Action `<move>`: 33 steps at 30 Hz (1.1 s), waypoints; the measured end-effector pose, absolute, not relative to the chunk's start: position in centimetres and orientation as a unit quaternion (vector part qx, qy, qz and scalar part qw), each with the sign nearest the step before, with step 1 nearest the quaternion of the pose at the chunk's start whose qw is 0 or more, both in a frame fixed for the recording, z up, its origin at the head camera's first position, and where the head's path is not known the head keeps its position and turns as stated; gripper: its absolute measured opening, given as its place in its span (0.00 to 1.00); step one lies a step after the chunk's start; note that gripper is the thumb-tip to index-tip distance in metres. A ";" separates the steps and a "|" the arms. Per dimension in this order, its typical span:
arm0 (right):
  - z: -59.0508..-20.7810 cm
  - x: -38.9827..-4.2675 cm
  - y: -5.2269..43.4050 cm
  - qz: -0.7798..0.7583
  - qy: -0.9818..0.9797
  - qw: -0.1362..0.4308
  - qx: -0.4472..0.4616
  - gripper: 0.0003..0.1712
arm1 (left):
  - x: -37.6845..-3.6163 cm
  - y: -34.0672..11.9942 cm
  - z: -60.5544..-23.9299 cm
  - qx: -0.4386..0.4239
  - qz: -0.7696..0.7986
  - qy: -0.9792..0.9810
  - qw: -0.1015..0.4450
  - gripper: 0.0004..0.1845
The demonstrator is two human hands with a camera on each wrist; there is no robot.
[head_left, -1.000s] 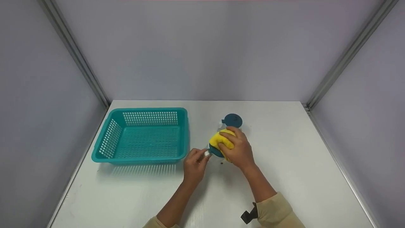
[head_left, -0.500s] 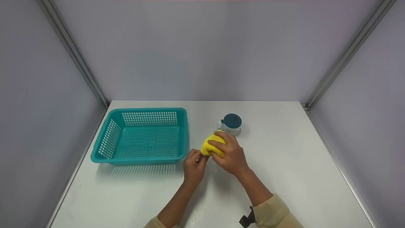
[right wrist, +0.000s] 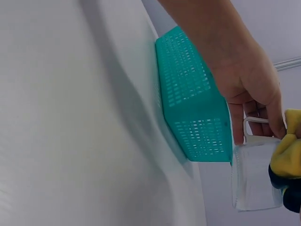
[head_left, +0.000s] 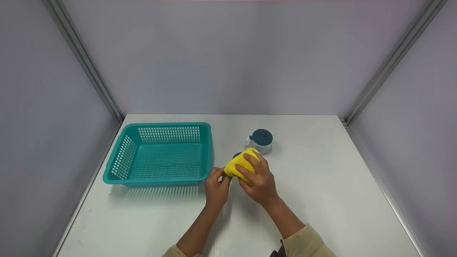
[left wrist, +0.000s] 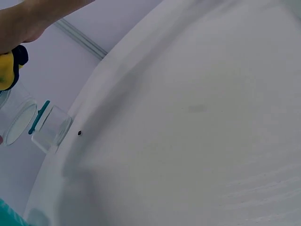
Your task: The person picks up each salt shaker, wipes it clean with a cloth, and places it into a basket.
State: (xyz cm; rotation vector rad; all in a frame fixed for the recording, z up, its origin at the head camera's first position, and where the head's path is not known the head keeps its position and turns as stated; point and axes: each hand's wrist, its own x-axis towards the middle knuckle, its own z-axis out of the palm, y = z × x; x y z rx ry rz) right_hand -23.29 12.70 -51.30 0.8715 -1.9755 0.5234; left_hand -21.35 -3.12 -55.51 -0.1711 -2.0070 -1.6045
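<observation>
Clear jar: I had the lidded clear jar [right wrist: 254, 174] up off the white table [head_left: 321, 185], between my hands, in front of the basket's near right corner.
Left hand: my left hand [head_left: 216, 189] pinched the jar by its pale handle [right wrist: 253, 123].
Yellow cloth: the yellow cloth [head_left: 240, 167], navy on its other face, was bunched over the jar's top, hiding most of the dark teal lid [head_left: 236, 155].
Right hand: my right hand [head_left: 261, 184] grasped the cloth, fingers curled over it.
Wiping well: I judged it best to keep that handle pinch firm, press lightly and turn the cloth round the rim, since a hard push could twist the jar about its handle.
Second jar: the other jar [head_left: 263, 148] stood upright on the table just beyond the cloth, its lid on.
Teal basket: the perforated basket [head_left: 157, 183] sat to the left, nothing in it.
Dark speck: one small speck [left wrist: 79, 133] lay on the table.
Count: two jars, two lids, one cloth, one basket.
</observation>
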 end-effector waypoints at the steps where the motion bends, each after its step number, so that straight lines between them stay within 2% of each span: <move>1: -51.5 -23.3 12.7 0.207 -0.792 0.454 0.352 0.23 | -21.3 -3.1 -55.5 -0.061 -0.598 -0.749 0.278 0.08; 8: -52.6 -23.2 12.7 0.209 -0.761 0.509 0.343 0.17 | -21.4 -3.2 -55.4 -0.042 -0.612 -0.741 0.274 0.08; 12: -53.4 -23.2 12.8 0.250 -0.765 0.507 0.309 0.17 | -21.5 -3.3 -55.2 -0.044 -0.625 -0.726 0.283 0.08; 20: -53.5 -22.9 12.6 0.428 -0.767 0.426 0.216 0.29 | -21.5 -3.3 -54.7 -0.033 -0.641 -0.712 0.285 0.08; 28: -52.5 -22.9 12.5 0.542 -0.760 0.338 0.124 0.27 | -21.4 -3.3 -54.4 -0.037 -0.655 -0.703 0.273 0.10; 33: -51.7 -23.1 13.0 0.595 -0.756 0.262 0.078 0.26 | -21.3 -3.6 -54.5 -0.042 -0.655 -0.706 0.265 0.09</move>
